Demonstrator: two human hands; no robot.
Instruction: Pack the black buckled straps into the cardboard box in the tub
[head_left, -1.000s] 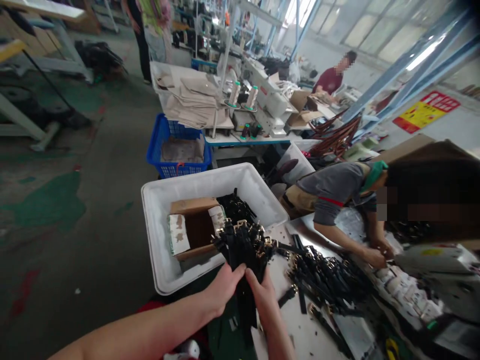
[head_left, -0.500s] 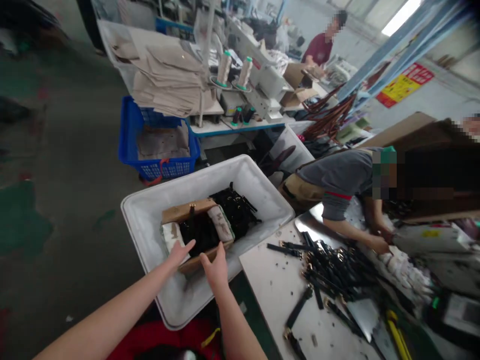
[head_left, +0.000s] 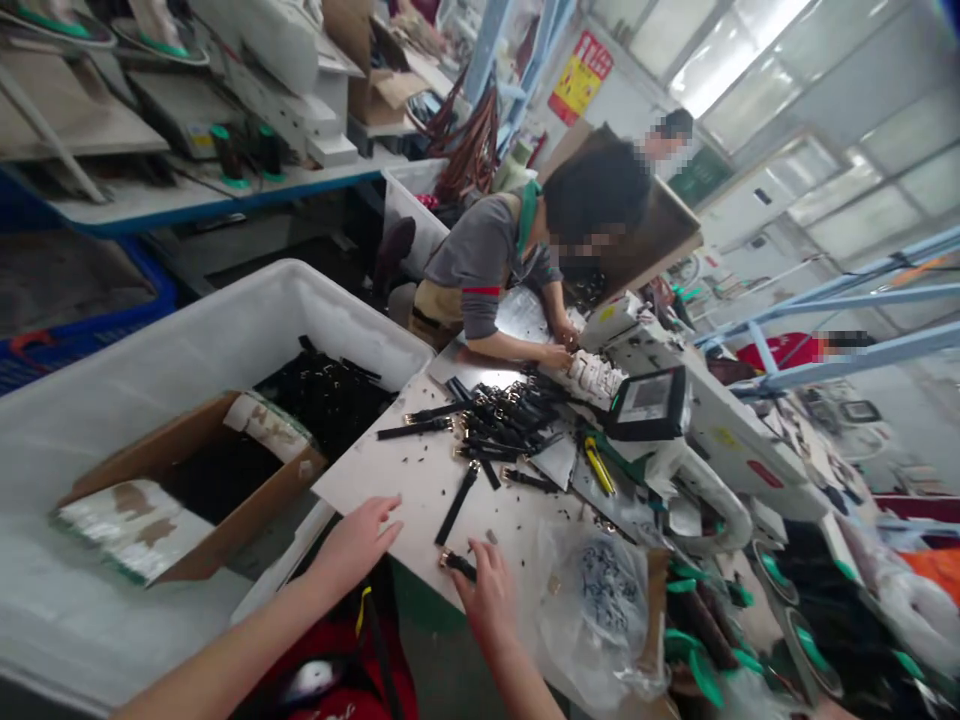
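Head view: right hand [head_left: 489, 598] is pinching the buckle end of a short black strap [head_left: 457, 565] at the near edge of the surface [head_left: 405, 480], at about 6 o'clock. Left hand [head_left: 354, 540] is resting spread on the surface edge at 7 o'clock, holding nothing. Strap pile [head_left: 502, 415] is lying toward 12 o'clock; white bin [head_left: 187, 330] with cardboard box [head_left: 225, 490] is sitting at 9 o'clock. Strap looks light, limp, likely to flop; buckle end seems the firmest hold.

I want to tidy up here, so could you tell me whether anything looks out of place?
Yes: black straps lie in a loose tangle across the table, a few strays apart near the right hand. The cardboard box sits tilted in the white bin.
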